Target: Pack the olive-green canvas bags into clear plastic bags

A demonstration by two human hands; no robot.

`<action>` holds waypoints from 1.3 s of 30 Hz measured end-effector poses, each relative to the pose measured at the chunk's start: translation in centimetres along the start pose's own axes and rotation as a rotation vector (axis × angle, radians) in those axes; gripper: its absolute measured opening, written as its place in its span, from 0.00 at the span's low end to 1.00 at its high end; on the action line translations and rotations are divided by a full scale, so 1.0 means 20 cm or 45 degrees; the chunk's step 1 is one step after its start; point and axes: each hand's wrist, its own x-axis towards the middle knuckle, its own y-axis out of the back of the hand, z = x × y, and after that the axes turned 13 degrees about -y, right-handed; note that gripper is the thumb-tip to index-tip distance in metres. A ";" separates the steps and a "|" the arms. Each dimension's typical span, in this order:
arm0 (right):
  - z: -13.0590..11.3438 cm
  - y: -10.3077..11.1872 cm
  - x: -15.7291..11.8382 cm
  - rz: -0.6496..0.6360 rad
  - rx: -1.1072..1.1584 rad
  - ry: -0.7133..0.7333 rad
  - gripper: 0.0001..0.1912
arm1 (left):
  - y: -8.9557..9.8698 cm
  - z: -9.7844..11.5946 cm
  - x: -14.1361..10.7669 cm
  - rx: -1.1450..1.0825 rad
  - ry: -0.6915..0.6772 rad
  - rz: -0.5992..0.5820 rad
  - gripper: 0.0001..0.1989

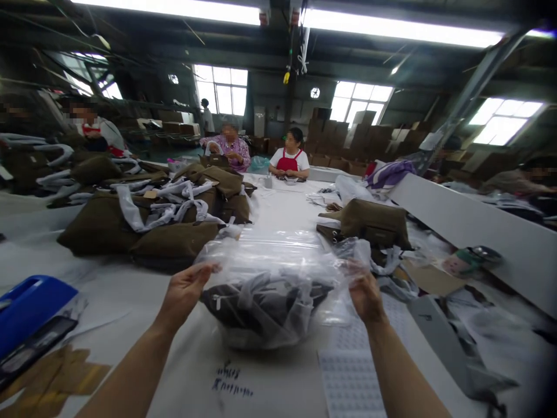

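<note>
A clear plastic bag (pixel 278 255) lies on the white table (pixel 287 203) in front of me, with a dark olive-brown bag (pixel 261 305) inside it. My left hand (pixel 185 293) grips the plastic bag's left edge. My right hand (pixel 364 293) grips its right edge. Both hands hold the plastic stretched and slightly raised over the dark bag.
A heap of brown bags with white wrapping (pixel 152 215) lies at the left, another brown bag (pixel 374 223) at the right. A blue object (pixel 26 307) sits at the near left, a sticker sheet (pixel 350 380) by my right forearm. Two people (pixel 289 154) sit at the table's far end.
</note>
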 end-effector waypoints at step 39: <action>0.36 -0.38 -1.04 -1.247 -1.422 0.093 0.41 | 0.42 -0.44 -0.65 0.393 -0.089 -1.464 0.12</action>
